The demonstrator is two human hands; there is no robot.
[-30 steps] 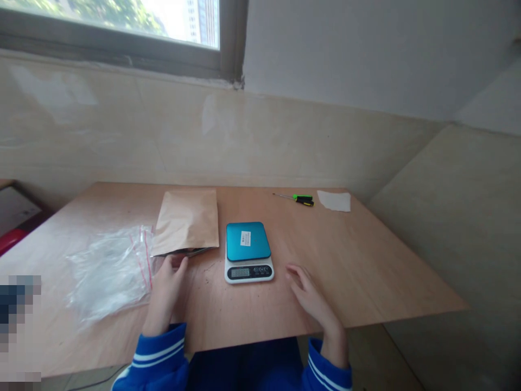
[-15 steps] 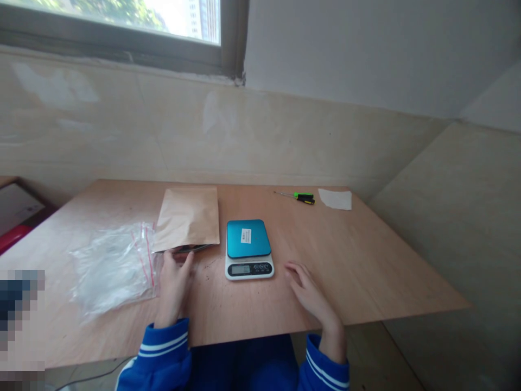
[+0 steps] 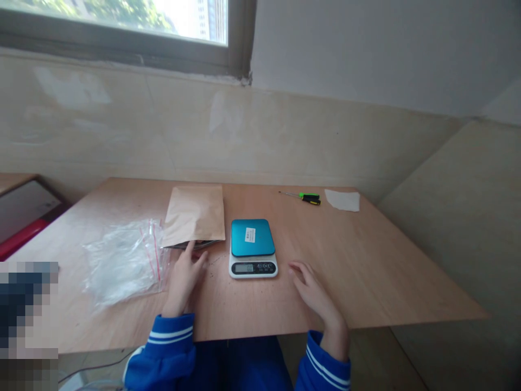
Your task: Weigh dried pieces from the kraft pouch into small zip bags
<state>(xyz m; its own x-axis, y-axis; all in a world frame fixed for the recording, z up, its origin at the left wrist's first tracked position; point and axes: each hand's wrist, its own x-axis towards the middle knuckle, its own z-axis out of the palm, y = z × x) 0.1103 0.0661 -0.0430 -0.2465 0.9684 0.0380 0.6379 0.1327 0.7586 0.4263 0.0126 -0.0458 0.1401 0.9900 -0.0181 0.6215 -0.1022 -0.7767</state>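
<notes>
A brown kraft paper bag [image 3: 195, 214] lies flat with its slightly gaping mouth towards me; dark contents or lining show there, too little to name. My left hand [image 3: 187, 274] is at that mouth, the fingers apart and one fingertip touching or just inside the edge. Right of the bag stands a white kitchen scale [image 3: 254, 247] with a blue top plate, bearing only a small white label. Its display is lit, the digits too small to read surely. My right hand [image 3: 307, 282] rests on the table right of the scale, loosely curved, thumb apart from the fingers, holding nothing.
Clear zip bags with red seal lines [image 3: 126, 263] lie left of my left hand. At the back right are a screwdriver with green-and-black handle [image 3: 309, 196], a black-and-yellow handle beside it, and a torn white paper [image 3: 342, 200]. Dark crumbs dot the wooden table [image 3: 366, 271].
My left hand has shifted slightly right along the bag's mouth, and its fingers have spread from a closer grip. The right hand has stayed beside the scale. The whole view has shifted a little.
</notes>
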